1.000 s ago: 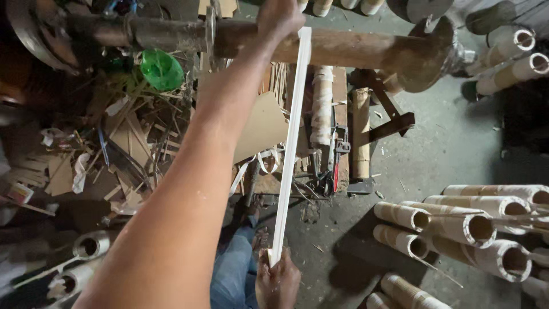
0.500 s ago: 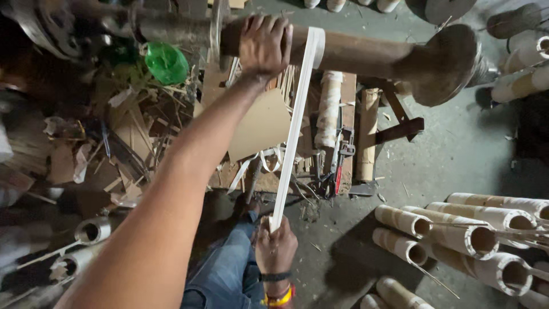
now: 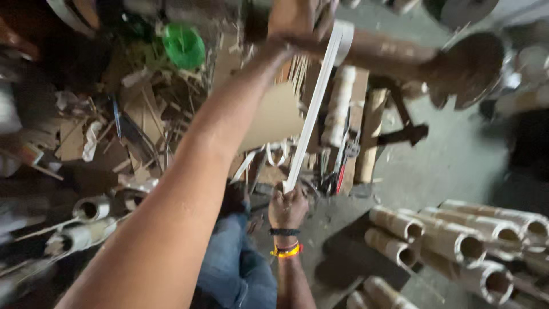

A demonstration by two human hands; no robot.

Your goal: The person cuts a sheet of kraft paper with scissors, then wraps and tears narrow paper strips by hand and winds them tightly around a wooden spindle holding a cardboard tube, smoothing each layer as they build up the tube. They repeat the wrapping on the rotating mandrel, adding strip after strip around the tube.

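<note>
Two hands grip one white strip (image 3: 311,111), one at each end. Nearest the camera, the left forearm crosses the frame from lower left toward top centre. Below it sits a knee in blue jeans (image 3: 231,266).

Right hand (image 3: 287,207), low at centre, is closed in a fist around the strip's near end; the wrist carries a dark band and an orange-yellow band. From that fist the strip runs straight, long axis pointing up and slightly rightward across the frame, away from the body. It is thin, flat and taut.

Left hand (image 3: 297,20), at the top edge, is pressed down with fingers curled over the strip's far end, where the strip wraps over a brown roller (image 3: 394,54). The roller lies crosswise, ending in a wide flared disc at right.

Behind the strip, a tan cardboard sheet (image 3: 274,117) lies tilted on the floor, among scattered cardboard scraps (image 3: 71,140) at left. Upright brown tubes (image 3: 373,134) stand just right of the strip, with red-handled pliers beside them.

Lower right, a stack of cardboard tubes (image 3: 457,237) lies on its side, open ends toward the camera. More tubes (image 3: 91,209) lie at lower left. A green round object (image 3: 183,46) sits at upper left; its kind cannot be told, owing to blur.
</note>
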